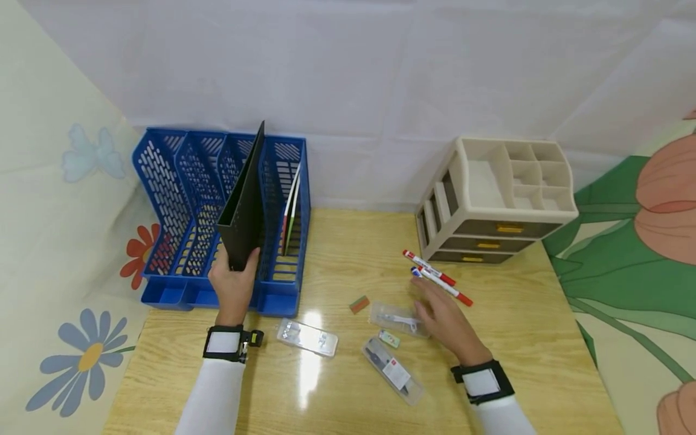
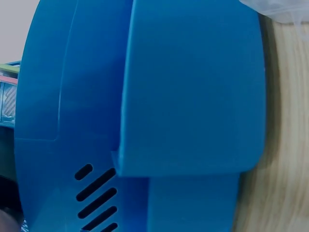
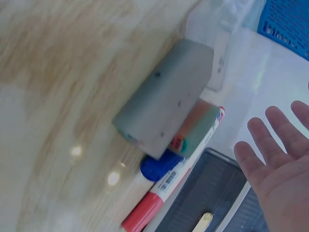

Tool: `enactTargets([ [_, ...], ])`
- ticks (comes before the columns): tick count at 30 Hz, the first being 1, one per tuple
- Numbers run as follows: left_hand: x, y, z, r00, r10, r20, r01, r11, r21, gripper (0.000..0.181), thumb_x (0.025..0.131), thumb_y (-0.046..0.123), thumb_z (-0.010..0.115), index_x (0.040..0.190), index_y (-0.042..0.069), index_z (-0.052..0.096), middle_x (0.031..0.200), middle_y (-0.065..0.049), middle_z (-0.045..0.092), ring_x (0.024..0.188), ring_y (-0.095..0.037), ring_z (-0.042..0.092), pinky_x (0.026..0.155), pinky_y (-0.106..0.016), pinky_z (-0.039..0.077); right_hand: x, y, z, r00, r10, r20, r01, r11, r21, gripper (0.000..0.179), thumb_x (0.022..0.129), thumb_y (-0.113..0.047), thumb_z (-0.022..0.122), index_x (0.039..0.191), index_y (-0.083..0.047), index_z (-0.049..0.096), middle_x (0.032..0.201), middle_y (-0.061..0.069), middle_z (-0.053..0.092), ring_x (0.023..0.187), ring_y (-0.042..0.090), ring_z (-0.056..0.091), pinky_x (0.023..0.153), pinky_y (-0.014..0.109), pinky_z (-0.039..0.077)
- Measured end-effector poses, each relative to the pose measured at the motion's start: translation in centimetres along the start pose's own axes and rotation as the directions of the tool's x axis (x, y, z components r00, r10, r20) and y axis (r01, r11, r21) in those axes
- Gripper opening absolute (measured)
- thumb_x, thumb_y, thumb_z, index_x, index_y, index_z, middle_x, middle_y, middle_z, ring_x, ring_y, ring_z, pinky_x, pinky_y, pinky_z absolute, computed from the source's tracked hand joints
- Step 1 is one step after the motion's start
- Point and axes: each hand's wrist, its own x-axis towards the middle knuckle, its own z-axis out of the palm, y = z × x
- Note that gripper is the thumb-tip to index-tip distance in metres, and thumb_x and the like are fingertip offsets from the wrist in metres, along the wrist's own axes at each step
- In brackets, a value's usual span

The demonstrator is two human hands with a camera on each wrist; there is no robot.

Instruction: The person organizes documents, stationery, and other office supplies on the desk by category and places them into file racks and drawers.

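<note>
My left hand (image 1: 234, 287) grips the lower front edge of a black folder (image 1: 247, 211), thumb on one side and fingers on the other. The folder stands upright, slightly tilted, in a compartment of the blue file rack (image 1: 283, 293). In the left wrist view the rack's front (image 2: 193, 87) fills most of the picture. My right hand (image 1: 443, 314) is over the table with fingers extended, beside a clear case (image 1: 399, 319) and close to two markers (image 1: 435, 275). The right wrist view shows this hand (image 3: 285, 164) with nothing in its fingers.
Thin booklets (image 1: 290, 211) stand in the rack's rightmost compartment. A beige drawer organizer (image 1: 462, 211) is at the back right. On the table lie a red-green eraser (image 1: 359, 304), a small patterned eraser (image 1: 388, 338), a compass case (image 1: 393, 370) and another clear case (image 1: 307, 337).
</note>
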Motion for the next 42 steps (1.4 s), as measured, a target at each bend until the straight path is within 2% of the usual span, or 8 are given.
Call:
enactTargets([
  [10, 0.2, 4.8, -2.3, 0.980, 0.165, -0.112, -0.177, 0.978, -0.107, 0.071, 0.073, -0.004, 0.078, 0.136, -0.010, 0.045, 0.141, -0.026, 0.051, 0.130, -0.038, 0.046, 0.112, -0.049, 0.036, 1.0, 1.5, -3.1, 0.988, 0.098, -0.118, -0.092, 0.994, 0.062, 0.052, 0.083, 0.001, 0.070, 0.133, -0.003, 0.056, 0.125, 0.024, 0.061, 0.108, 0.040, 0.059, 0.079, 0.057, 0.054],
  [18, 0.8, 7.6, -3.5, 0.885, 0.431, -0.179, -0.442, 0.897, -0.026, 0.053, 0.085, 0.020, 0.073, 0.124, -0.008, 0.050, 0.134, -0.030, 0.052, 0.124, -0.046, 0.047, 0.109, -0.054, 0.039, 1.8, 2.8, -6.0, 0.955, 0.210, -0.210, -0.151, 0.952, 0.265, 0.048, 0.086, 0.008, 0.065, 0.132, -0.002, 0.056, 0.126, 0.021, 0.062, 0.114, 0.023, 0.057, 0.093, 0.034, 0.054],
  [22, 0.7, 8.5, -3.3, 0.835, 0.529, -0.154, -0.535, 0.845, 0.004, 0.043, 0.089, 0.026, 0.069, 0.119, -0.002, 0.058, 0.128, -0.027, 0.058, 0.118, -0.047, 0.050, 0.106, -0.055, 0.042, 2.3, 3.2, -7.3, 0.931, 0.273, -0.243, -0.151, 0.893, 0.424, 0.043, 0.089, 0.006, 0.063, 0.130, -0.001, 0.058, 0.124, 0.020, 0.062, 0.112, 0.011, 0.057, 0.089, 0.009, 0.048],
  [28, -0.4, 9.1, -2.0, 0.776, 0.631, -0.016, -0.629, 0.772, -0.088, 0.031, 0.092, 0.024, 0.064, 0.104, -0.005, 0.069, 0.112, -0.030, 0.065, 0.106, -0.048, 0.057, 0.095, -0.052, 0.049, 3.0, 3.7, -8.9, 0.856, 0.447, -0.259, -0.239, 0.787, 0.568, 0.035, 0.092, -0.006, 0.063, 0.126, 0.002, 0.062, 0.121, 0.005, 0.066, 0.106, 0.009, 0.061, 0.083, 0.008, 0.050],
  [31, -1.0, 8.8, -1.5, 0.735, 0.671, 0.096, -0.659, 0.740, -0.133, 0.031, 0.095, 0.023, 0.060, 0.102, -0.004, 0.071, 0.109, -0.029, 0.068, 0.103, -0.046, 0.060, 0.087, -0.053, 0.052, 3.3, 3.9, -9.7, 0.832, 0.508, -0.222, -0.184, 0.631, 0.754, 0.036, 0.093, -0.005, 0.061, 0.127, 0.007, 0.057, 0.119, 0.007, 0.067, 0.104, 0.012, 0.064, 0.083, 0.014, 0.055],
  [37, -2.3, 7.5, -0.9, 0.604, 0.731, 0.317, -0.717, 0.672, -0.182, 0.031, 0.094, 0.021, 0.059, 0.112, -0.001, 0.070, 0.118, -0.024, 0.067, 0.110, -0.040, 0.061, 0.085, -0.051, 0.055, 3.6, 4.4, -11.7, 0.845, 0.534, -0.028, 0.036, -0.005, 0.999, 0.029, 0.099, -0.001, 0.048, 0.127, 0.008, 0.046, 0.113, 0.015, 0.068, 0.100, 0.023, 0.066, 0.081, 0.029, 0.059],
  [40, -3.0, 6.8, -0.3, 0.540, 0.742, 0.397, -0.739, 0.644, -0.198, 0.034, 0.093, 0.024, 0.059, 0.117, 0.001, 0.069, 0.122, -0.022, 0.066, 0.115, -0.039, 0.059, 0.088, -0.052, 0.055, 3.6, 4.8, -12.4, 0.833, 0.550, 0.054, 0.053, -0.177, 0.983, 0.022, 0.100, -0.005, 0.047, 0.120, 0.004, 0.051, 0.111, 0.016, 0.069, 0.099, 0.026, 0.065, 0.082, 0.033, 0.059],
  [42, -3.6, 6.3, 0.1, 0.501, 0.742, 0.445, -0.747, 0.630, -0.210, 0.038, 0.094, 0.027, 0.058, 0.120, 0.001, 0.067, 0.125, -0.022, 0.065, 0.119, -0.038, 0.057, 0.091, -0.052, 0.054, 3.6, 5.1, -12.7, 0.820, 0.565, 0.087, 0.063, -0.240, 0.969, 0.018, 0.100, -0.006, 0.048, 0.114, 0.004, 0.054, 0.110, 0.017, 0.070, 0.098, 0.027, 0.065, 0.083, 0.034, 0.059],
])
